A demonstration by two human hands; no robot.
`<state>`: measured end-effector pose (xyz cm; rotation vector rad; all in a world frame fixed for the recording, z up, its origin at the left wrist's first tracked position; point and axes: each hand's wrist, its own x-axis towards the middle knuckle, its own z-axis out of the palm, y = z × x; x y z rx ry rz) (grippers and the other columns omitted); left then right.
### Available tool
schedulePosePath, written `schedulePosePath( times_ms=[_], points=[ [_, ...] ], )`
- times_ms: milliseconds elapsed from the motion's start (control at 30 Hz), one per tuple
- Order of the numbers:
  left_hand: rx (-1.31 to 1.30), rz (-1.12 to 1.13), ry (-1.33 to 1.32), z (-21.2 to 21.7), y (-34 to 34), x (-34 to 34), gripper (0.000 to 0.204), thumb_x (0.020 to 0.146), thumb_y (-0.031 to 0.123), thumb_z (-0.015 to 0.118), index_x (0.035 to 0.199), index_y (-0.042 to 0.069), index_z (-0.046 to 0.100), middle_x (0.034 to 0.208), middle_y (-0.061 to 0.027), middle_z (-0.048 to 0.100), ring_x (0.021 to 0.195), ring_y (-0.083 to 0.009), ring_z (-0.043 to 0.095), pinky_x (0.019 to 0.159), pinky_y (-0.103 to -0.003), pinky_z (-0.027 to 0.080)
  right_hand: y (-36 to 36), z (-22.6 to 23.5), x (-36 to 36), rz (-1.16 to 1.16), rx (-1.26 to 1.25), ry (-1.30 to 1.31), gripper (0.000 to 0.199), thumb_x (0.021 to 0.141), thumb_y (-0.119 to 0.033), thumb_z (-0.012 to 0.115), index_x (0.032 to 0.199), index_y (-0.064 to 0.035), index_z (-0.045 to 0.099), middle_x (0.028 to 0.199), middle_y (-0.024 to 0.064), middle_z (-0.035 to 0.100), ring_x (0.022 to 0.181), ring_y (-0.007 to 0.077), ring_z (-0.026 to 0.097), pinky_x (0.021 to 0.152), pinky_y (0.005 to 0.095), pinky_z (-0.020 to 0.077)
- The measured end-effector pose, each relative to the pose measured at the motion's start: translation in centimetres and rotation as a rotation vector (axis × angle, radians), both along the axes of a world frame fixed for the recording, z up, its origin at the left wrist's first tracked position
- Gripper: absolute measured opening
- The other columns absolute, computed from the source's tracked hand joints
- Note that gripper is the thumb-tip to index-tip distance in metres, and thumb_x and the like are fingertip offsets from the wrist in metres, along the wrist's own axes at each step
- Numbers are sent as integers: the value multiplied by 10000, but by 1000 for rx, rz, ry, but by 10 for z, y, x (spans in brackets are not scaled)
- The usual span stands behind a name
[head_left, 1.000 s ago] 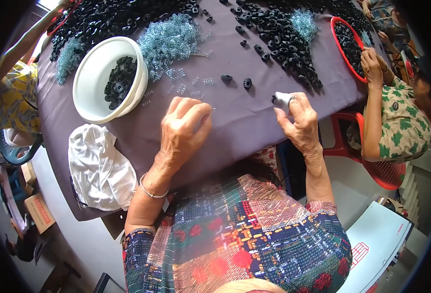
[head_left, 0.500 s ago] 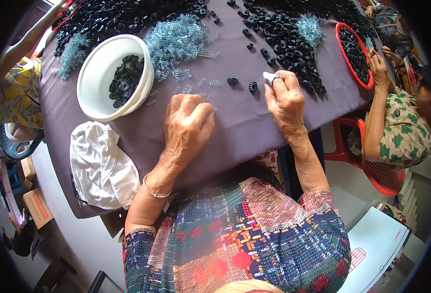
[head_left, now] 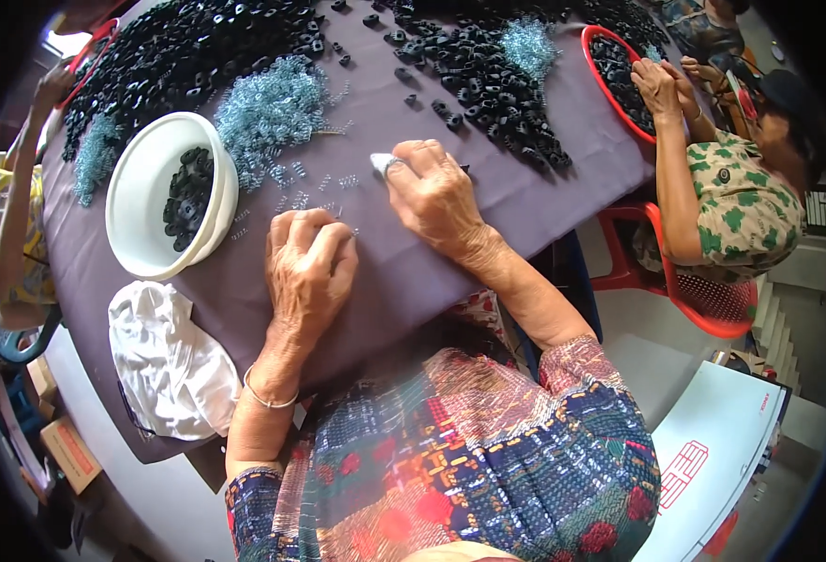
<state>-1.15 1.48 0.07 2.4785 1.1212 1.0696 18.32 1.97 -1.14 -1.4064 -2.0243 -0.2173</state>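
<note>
My left hand [head_left: 308, 267] rests low over the purple tablecloth with its fingers curled under; whatever they hold is hidden. A few loose clear springs [head_left: 316, 184] lie just beyond its knuckles. To the right, my right hand [head_left: 435, 199] is closed with thumb and fingers together, and a white wrap or scrap [head_left: 384, 164] shows at its fingertips. What it pinches, if anything, I cannot make out. The dark edge of a small black plastic part [head_left: 465, 169] peeks out behind that hand. Left of my hands, a white bowl [head_left: 123, 211] holds several such black parts [head_left: 188, 199].
Heaps of black parts [head_left: 198, 47] and a pile of springs [head_left: 272, 112] cover the table's far side. A crumpled white cloth [head_left: 165, 365] lies at the left edge. A co-worker's hands [head_left: 661, 89] work by a red tray [head_left: 589, 56]; another person's arm [head_left: 34, 140] reaches in at far left.
My right hand has moved left toward my left hand, now covering the loose black parts that lay beside it. The whole view has shifted; my left hand stays curled near the springs.
</note>
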Motion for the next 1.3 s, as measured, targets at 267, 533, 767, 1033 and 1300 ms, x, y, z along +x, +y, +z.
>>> schedulePosePath(
  times_ms=[267, 533, 767, 1033, 1300],
  points=[
    [-4, 2, 29, 1, 0, 3, 181, 651, 34, 702, 801, 89, 616, 901, -54, 571, 887, -284, 521, 792, -382, 436, -7, 2, 2, 12, 109, 60, 273, 666, -2, 687, 937, -20, 653, 944, 103, 595, 849, 256, 584, 736, 349, 458],
    [-2, 2, 36, -1, 0, 3, 184, 652, 36, 709, 807, 77, 619, 902, -63, 569, 881, -284, 521, 794, -381, 435, -7, -1, 0, 32, 147, 105, 236, 650, 10, 682, 883, -19, 657, 915, 92, 596, 807, 248, 584, 702, 348, 462],
    [7, 0, 34, 2, 0, 6, 166, 660, 26, 707, 798, 60, 619, 899, -75, 566, 878, -286, 521, 796, -385, 433, -7, 1, 3, 35, 193, 145, 203, 644, 11, 670, 844, -10, 648, 906, 92, 594, 786, 247, 578, 685, 349, 468],
    [-10, 3, 41, 1, -1, 5, 148, 686, 14, 696, 812, 56, 630, 918, -74, 576, 905, -281, 519, 806, -372, 438, -7, 1, 2, 32, 203, 154, 195, 641, 12, 667, 833, -11, 649, 901, 87, 593, 779, 244, 577, 677, 349, 467],
    [17, 7, 27, -1, -1, 2, 183, 648, 26, 699, 804, 70, 613, 912, -77, 565, 893, -298, 521, 799, -401, 436, -5, 0, -1, 59, 219, 141, 201, 638, 30, 663, 838, 14, 640, 890, 112, 592, 762, 261, 588, 669, 358, 493]
  ],
)
